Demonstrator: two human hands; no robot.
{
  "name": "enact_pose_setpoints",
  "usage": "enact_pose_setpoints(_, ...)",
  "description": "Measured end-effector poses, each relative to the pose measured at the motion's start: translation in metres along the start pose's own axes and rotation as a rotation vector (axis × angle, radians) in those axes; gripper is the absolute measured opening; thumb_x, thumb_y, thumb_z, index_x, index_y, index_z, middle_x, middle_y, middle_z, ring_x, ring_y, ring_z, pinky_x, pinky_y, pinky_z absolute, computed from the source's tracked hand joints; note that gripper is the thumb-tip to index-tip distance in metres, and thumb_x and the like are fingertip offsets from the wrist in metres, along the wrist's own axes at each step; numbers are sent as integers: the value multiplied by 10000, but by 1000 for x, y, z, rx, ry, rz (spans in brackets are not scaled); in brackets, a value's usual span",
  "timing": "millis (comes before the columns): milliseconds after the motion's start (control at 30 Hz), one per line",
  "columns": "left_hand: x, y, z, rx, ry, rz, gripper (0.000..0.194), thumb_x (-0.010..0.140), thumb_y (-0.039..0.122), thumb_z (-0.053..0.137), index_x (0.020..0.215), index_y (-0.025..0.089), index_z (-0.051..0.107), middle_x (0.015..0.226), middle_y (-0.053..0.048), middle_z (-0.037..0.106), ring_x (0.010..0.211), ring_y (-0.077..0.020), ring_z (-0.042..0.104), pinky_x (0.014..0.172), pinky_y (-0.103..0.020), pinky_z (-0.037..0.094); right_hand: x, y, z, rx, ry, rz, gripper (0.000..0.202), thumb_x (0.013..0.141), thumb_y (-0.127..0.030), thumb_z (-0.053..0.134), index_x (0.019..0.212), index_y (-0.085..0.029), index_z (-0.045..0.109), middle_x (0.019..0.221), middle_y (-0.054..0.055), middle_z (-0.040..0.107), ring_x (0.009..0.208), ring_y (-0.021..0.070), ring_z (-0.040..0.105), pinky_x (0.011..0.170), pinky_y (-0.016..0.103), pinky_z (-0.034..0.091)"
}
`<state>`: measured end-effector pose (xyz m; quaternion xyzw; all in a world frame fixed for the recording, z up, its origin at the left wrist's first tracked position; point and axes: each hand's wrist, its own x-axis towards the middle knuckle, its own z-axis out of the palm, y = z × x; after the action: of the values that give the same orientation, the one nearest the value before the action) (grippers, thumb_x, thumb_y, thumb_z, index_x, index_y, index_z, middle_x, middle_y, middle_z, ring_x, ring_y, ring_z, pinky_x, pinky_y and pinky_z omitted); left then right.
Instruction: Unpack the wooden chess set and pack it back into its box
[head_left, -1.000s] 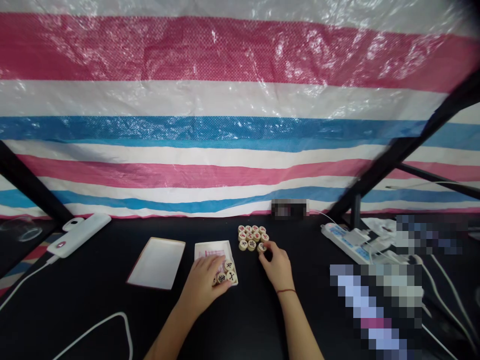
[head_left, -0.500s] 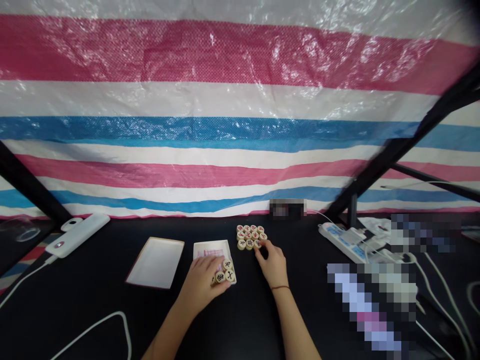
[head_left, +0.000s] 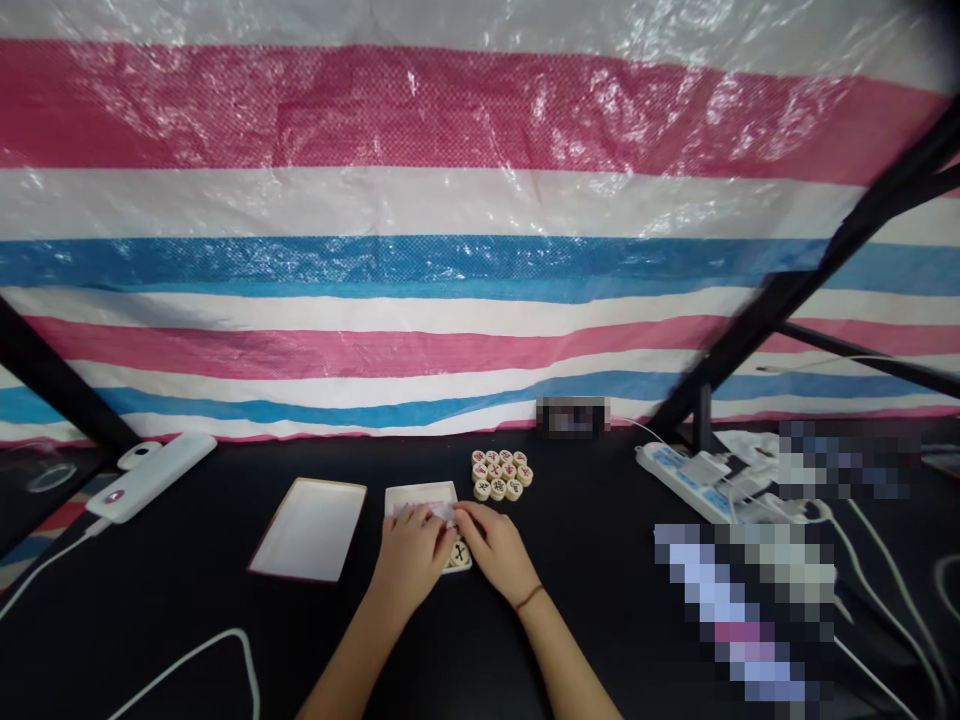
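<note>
A small white box (head_left: 397, 492) lies before me with a pinkish printed sheet (head_left: 429, 507) inside. Round Chinese chess pieces (head_left: 459, 553) show in its near right corner, partly under my fingers. My left hand (head_left: 411, 558) rests over the box from the left, fingers bent, their tips hidden. From the right, my right hand (head_left: 501, 550) reaches to the box's right rim with its fingertips together; what they grip is hidden. Just beyond, several chess pieces (head_left: 499, 473) stand in close rows, red characters at the back and dark ones in front.
The box's upturned lid (head_left: 309, 530) lies left on the black table (head_left: 450, 660). A white power bank-like device (head_left: 154, 480) with a cable is far left. A power strip (head_left: 679, 482), plugs and cables crowd the right. A striped plastic sheet (head_left: 420, 350) hangs behind.
My right hand has left the front row of chess pieces and moved left and nearer, to the box. My left hand stays over the box, its thumb drawn in.
</note>
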<state>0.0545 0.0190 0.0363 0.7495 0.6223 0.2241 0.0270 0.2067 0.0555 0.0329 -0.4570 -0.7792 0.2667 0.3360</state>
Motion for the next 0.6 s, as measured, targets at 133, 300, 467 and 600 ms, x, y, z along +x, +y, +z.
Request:
enact_pose_setpoints(133,1,8,-8,-6,-35,-32,193,867,323,523,793,199,651,868,-69,692,912,-276,616,791,-404,405,0,3,0,5,6,-5,307,949,-335,422,1038,-209,688,978,59,725,906,196,679,839,303,497)
enact_pose_setpoints(300,6,14,-12,-92,-87,-87,115,837,278,549,763,207,603,769,-18,696,816,-232,633,778,-374,370,1,2,0,20,15,3,336,956,-319,384,1023,-213,696,954,63,726,887,199,680,836,319,511)
enact_pose_setpoints(467,7,9,-15,-187,45,-148,83,829,281,553,837,228,617,807,-6,706,821,-208,635,787,-354,373,1,-1,-5,109,95,-75,259,854,-241,508,1054,-216,670,1023,61,704,900,188,662,813,311,532)
enact_pose_setpoints(600,5,6,-19,-316,107,-167,136,844,318,527,871,225,622,805,-6,695,761,-181,632,781,-344,408,-2,-6,-4,122,108,-154,324,763,-210,603,1082,-219,651,1015,57,699,854,183,656,811,326,542)
